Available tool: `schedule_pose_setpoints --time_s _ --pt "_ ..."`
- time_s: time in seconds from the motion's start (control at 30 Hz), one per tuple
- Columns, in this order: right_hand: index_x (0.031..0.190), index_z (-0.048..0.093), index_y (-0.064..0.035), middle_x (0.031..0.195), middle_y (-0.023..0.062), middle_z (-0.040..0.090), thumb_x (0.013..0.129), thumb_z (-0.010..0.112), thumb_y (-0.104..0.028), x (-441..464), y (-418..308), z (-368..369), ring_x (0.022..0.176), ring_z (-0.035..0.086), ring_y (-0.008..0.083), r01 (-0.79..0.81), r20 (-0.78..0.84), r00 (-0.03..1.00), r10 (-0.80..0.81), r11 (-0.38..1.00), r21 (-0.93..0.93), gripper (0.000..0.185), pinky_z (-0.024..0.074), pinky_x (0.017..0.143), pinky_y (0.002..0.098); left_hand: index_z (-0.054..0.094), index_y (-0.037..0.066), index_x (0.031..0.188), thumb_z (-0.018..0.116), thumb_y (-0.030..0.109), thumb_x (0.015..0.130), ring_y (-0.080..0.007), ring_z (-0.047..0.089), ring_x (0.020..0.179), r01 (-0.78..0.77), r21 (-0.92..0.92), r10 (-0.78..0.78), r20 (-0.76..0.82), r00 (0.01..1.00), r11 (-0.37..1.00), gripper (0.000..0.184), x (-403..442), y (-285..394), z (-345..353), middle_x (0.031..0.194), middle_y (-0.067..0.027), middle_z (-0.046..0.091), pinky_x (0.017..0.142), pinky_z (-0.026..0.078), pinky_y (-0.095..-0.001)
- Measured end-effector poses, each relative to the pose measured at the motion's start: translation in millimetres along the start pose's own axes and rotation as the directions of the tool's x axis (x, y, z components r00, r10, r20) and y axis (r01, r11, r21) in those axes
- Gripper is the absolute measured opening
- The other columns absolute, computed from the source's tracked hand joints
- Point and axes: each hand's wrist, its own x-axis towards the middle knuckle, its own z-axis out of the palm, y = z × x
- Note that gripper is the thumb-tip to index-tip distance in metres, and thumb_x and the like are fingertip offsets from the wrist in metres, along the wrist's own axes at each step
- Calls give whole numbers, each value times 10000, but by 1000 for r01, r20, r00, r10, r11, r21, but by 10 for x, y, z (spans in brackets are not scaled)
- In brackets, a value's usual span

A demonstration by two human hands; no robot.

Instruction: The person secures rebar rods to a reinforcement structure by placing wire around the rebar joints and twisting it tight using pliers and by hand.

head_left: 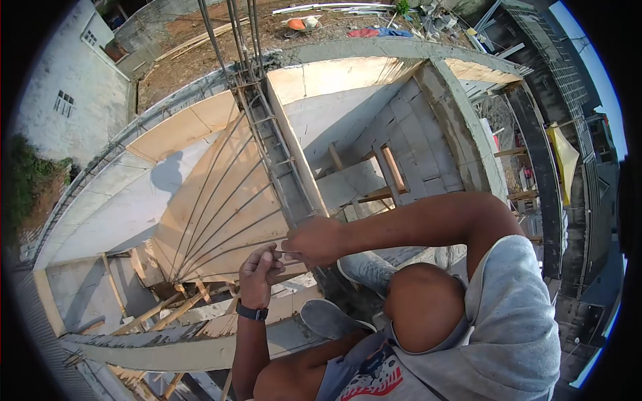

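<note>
My left hand (259, 273), with a black band at the wrist, has its fingers curled in a pinch. My right hand (313, 242) is closed and reaches across so that its fingertips meet those of the left. Whatever lies between them is too small to make out. Just beyond and below the hands, a rebar cage (266, 123) runs away from me along a narrow beam form. Left of it, several thin steel bars (231, 215) fan out over a plywood panel (200, 194). One bar ends close to my fingers.
I crouch high up, grey shoes (328, 317) on a narrow ledge. Upright rebars (244, 33) rise at the cage's far end. Deep drops lie on both sides, with block walls (408, 134) and timber props (174, 314) below. A concrete beam (461, 127) stands right.
</note>
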Motion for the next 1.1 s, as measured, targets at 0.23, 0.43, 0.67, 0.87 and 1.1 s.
schedule_pose_setpoints --time_s 0.23,0.43,0.67,0.87,1.1 --pt "1072 585 -90 932 159 633 950 524 -277 94 150 484 869 644 356 150 -166 977 -136 986 76 232 515 713 492 656 -44 1144 682 107 898 -125 664 796 -2 527 27 -40 999 850 290 -125 8 -107 952 -93 699 703 556 -263" --pt "1087 535 -69 869 127 645 914 564 -201 144 94 504 790 656 332 178 -303 944 -131 975 132 219 511 626 466 673 -7 1115 683 134 878 -243 704 807 -314 895 380 184 906 316 276 -129 209 36 940 -153 716 721 548 -328" --pt "1068 525 -45 821 110 659 919 556 -189 184 242 489 739 669 307 250 -345 912 -221 968 40 210 517 576 439 672 19 1072 677 149 876 -325 690 837 -244 901 331 121 936 358 236 -6 292 162 932 -184 696 737 543 -375" --pt "1075 522 -40 763 114 672 934 534 -227 177 309 486 664 665 322 197 -304 939 -161 976 91 234 511 541 447 664 32 1030 629 155 900 -357 667 854 -227 965 375 163 913 134 182 92 97 185 938 -173 689 747 535 -419" --pt "1134 495 -68 713 142 677 954 519 -284 172 359 438 620 655 373 16 -238 971 14 992 124 282 500 538 493 655 50 1036 573 146 909 -372 643 882 -240 967 401 189 896 80 178 224 -35 249 965 -163 675 746 524 -447"
